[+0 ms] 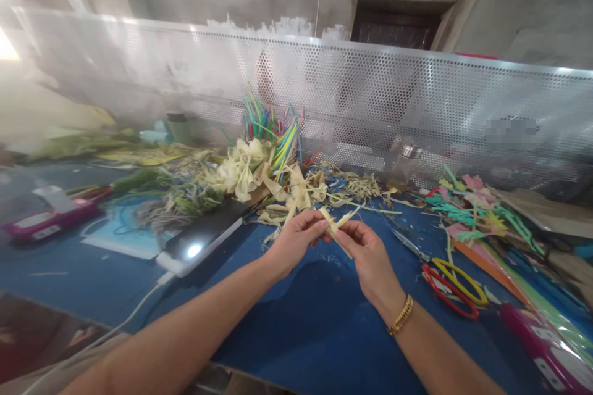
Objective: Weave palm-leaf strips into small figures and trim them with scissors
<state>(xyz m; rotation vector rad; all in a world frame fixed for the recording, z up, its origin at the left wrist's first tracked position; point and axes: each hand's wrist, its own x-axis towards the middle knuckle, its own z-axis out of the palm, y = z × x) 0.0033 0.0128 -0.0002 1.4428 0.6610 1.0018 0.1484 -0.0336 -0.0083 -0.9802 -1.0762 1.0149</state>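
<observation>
My left hand (296,239) and my right hand (365,253) meet above the blue table (306,321), both pinched on a pale yellow folded leaf strip (334,221). The strip's ends stick up between my fingertips, and one tail hangs down by my right thumb. A gold bracelet (401,315) sits on my right wrist. Just behind my hands lies a heap of pale leaf strips and woven pieces (259,179).
Red and yellow scissors (451,284) lie right of my right hand. A phone on a white power bank (199,241) with a cable lies to the left. Colourful straws (273,129) stand against a perforated metal screen (417,111). Coloured strips (482,210) cover the right side.
</observation>
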